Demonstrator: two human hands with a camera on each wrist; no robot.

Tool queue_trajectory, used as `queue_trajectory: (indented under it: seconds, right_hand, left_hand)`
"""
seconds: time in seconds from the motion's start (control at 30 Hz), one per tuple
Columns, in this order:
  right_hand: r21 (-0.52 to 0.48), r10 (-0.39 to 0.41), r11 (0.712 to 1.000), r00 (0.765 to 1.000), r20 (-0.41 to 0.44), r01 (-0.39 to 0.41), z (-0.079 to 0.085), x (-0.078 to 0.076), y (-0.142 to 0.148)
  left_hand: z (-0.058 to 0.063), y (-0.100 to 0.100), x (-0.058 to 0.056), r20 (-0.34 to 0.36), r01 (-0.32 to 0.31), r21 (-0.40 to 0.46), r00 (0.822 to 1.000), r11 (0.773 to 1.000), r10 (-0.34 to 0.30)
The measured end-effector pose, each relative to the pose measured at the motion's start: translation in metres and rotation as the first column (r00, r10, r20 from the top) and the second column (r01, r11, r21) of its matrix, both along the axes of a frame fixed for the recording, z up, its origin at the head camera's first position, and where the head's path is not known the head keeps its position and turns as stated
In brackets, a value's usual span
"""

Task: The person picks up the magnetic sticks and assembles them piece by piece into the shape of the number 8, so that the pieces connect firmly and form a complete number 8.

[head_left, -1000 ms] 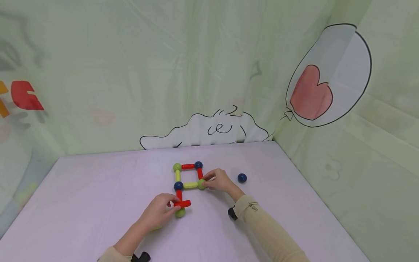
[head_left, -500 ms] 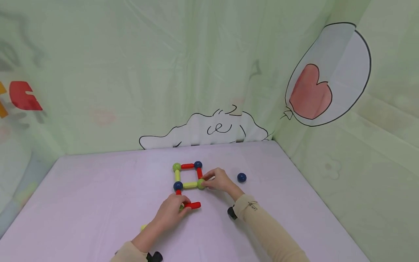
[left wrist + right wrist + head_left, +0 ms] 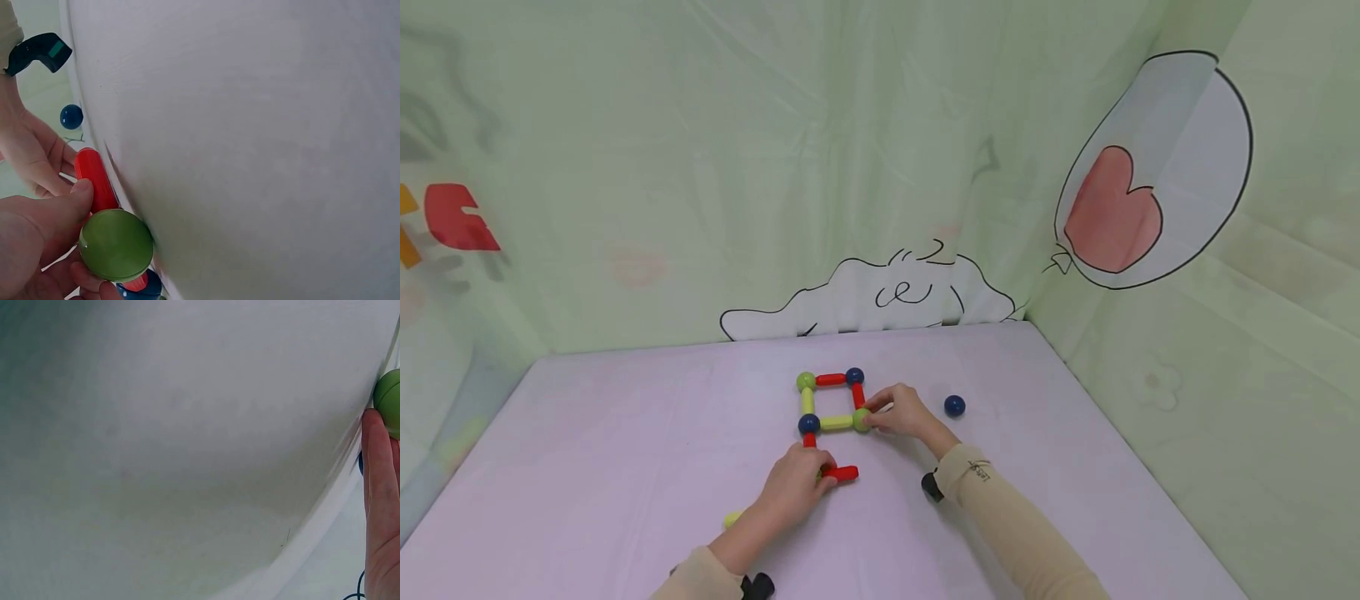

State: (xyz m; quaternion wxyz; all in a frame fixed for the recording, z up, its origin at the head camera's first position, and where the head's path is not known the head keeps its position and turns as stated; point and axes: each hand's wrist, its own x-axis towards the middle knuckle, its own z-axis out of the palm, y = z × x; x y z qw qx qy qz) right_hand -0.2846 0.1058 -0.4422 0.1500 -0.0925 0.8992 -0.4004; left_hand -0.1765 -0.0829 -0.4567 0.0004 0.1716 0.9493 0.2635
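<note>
Balls and short rods form a square on the table. Its corners are a green ball (image 3: 806, 381), a blue ball (image 3: 854, 377), a second blue ball (image 3: 808, 423) and another green ball (image 3: 861, 420). From the nearer blue corner a red rod (image 3: 809, 440) runs toward the person, partly under the left hand. My left hand (image 3: 792, 485) pinches a second red rod (image 3: 844, 473), whose end meets a green ball (image 3: 115, 245) mostly covered by the fingers in the head view. My right hand (image 3: 901, 413) holds the square's near right green ball between thumb and fingers.
A loose blue ball (image 3: 954, 406) lies to the right of the right hand. Beside the left forearm a yellow piece (image 3: 733, 519) shows partly. A printed curtain (image 3: 700, 208) stands behind the pale tabletop (image 3: 625, 433).
My left hand has moved right and brought the red rod from above the near green ball to its right side. The right hand stays on its green ball.
</note>
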Motion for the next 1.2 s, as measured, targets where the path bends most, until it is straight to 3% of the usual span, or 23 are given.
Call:
queue_trajectory:
  seconds: [0.37, 1.2]
  right_hand:
    - [-0.003, -0.021, 1.000, 1.000, 0.014, 0.021, 0.0016, 0.0012, -0.0006]
    - [-0.014, -0.020, 1.000, 1.000, 0.003, 0.020, 0.0018, 0.0031, -0.0012]
  left_hand:
    - [0.0005, 0.0006, 0.0019, -0.010, 0.010, -0.004, 1.000, 1.000, -0.010]
    - [0.0056, -0.0014, 0.0005, 0.058, 0.022, 0.058, 0.998, 0.998, -0.025]
